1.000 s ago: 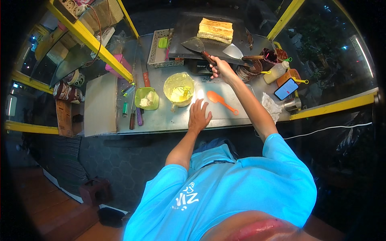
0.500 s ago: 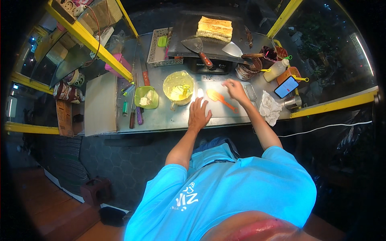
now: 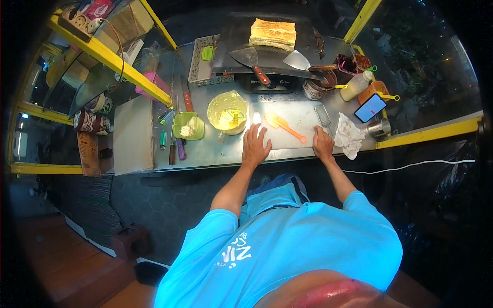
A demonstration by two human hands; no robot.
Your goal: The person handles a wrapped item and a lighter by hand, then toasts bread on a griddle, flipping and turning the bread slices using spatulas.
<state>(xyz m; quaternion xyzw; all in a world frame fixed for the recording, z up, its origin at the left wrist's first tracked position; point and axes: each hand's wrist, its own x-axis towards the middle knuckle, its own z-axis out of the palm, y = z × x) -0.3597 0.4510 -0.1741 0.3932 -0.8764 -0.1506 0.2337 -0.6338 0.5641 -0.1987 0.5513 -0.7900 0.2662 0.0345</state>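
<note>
A pale cutting board (image 3: 300, 114) lies on the metal counter with an orange spatula (image 3: 288, 128) across it. My left hand (image 3: 255, 148) rests at the board's left front corner, its fingers spread and holding nothing. Over the right front edge of the board is my right hand (image 3: 323, 145), fingers loosely bent and apart, with nothing seen in it. A metal grater (image 3: 323, 116) lies just beyond that hand. Left of the board stands a jug (image 3: 215, 109) of yellow batter with a utensil in it. Beside the jug is a green container (image 3: 196, 134) with a pale, creamy lump.
Toasted bread (image 3: 273, 34) sits on the black griddle (image 3: 231, 61) with two scrapers. Right lie a crumpled white cloth (image 3: 349, 136), a phone (image 3: 370, 107), a squeeze bottle (image 3: 355, 86) and a metal cup (image 3: 379, 128). Knives (image 3: 187, 100) and a cardboard sheet (image 3: 133, 133) lie left.
My right hand has come down from above the board to its right front edge. My left hand has stayed almost where it was. The spatula still lies on the board.
</note>
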